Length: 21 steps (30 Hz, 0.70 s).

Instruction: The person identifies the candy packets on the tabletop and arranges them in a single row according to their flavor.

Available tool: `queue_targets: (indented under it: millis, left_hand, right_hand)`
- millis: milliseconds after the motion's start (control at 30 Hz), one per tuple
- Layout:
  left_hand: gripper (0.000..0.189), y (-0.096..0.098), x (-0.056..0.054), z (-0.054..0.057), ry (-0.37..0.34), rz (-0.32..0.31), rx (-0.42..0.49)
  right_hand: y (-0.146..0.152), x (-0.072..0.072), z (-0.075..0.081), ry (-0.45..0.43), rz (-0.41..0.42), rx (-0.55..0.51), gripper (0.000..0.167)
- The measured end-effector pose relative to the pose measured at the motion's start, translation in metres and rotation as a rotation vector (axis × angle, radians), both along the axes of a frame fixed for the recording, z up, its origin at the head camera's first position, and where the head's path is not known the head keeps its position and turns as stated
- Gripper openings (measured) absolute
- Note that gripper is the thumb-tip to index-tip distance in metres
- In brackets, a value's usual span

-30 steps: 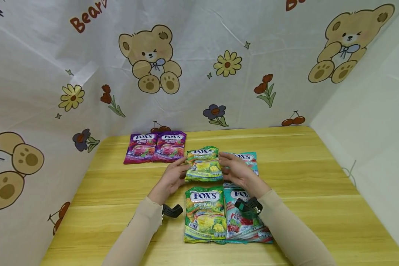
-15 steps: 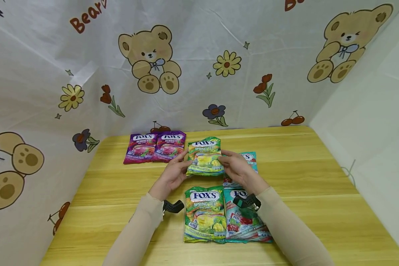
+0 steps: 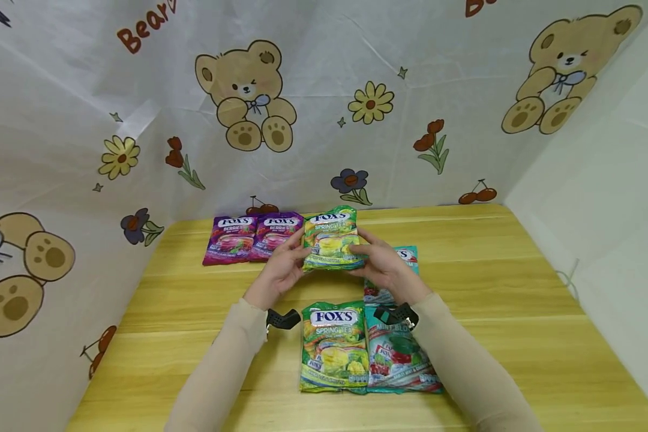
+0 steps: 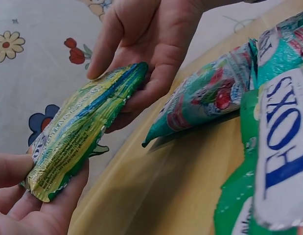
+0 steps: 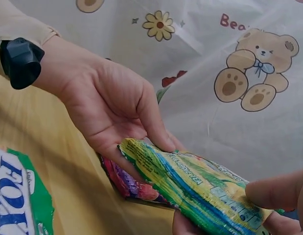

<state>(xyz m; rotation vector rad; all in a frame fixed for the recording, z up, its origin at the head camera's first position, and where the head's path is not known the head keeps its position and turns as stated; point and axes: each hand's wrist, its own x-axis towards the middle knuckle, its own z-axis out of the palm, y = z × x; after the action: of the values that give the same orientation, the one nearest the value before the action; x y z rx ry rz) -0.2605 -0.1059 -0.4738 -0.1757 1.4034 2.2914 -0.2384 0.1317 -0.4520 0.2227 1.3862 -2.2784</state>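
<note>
L grip (image 3: 282,268) is pinching the left edge of a green bag (image 3: 332,243), R grip (image 3: 386,264) its right edge, both closing narrowly. It's hovering over the tabletop (image 3: 480,264), far side, just R of 2 purple bags (image 3: 231,241). 2nd green-yellow bag (image 3: 334,351) is lying nr side, w/ teal bag (image 3: 396,360) just R. All bags are hiding contents.

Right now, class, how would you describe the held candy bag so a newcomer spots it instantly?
Above the wooden table, find the left hand and right hand. Between them is a green-and-yellow Spring Tea bag; unlike its twin lying nearer, it is held up.
</note>
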Motion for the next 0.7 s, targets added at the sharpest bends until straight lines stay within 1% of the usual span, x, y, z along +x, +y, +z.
queue_targets:
  millis: [133, 233, 300, 433, 533, 700]
  left_hand:
    - [0.065, 0.001, -0.009, 0.003, -0.003, 0.01, -0.016]
    - [0.063, 0.0, -0.015, 0.004, -0.008, 0.019, -0.041]
    - [0.063, -0.001, -0.02, 0.003, -0.018, 0.024, -0.037]
    - [0.063, -0.002, -0.029, 0.0, -0.039, 0.039, 0.002]
    - [0.064, -0.003, -0.035, -0.004, -0.051, 0.051, 0.026]
    - [0.062, -0.001, -0.042, -0.01, -0.053, 0.058, 0.024]
  right_hand:
    - [-0.002, -0.008, -0.001, -0.036, -0.029, -0.059, 0.071]
    - [-0.006, -0.016, -0.003, -0.035, -0.034, -0.06, 0.069]
    - [-0.01, -0.02, -0.005, -0.032, -0.038, -0.055, 0.066]
    - [-0.018, -0.03, -0.008, -0.06, -0.07, -0.071, 0.061]
    - [-0.022, -0.037, -0.011, -0.097, -0.093, -0.089, 0.062]
    - [-0.024, -0.047, -0.019, -0.113, -0.111, -0.072, 0.063]
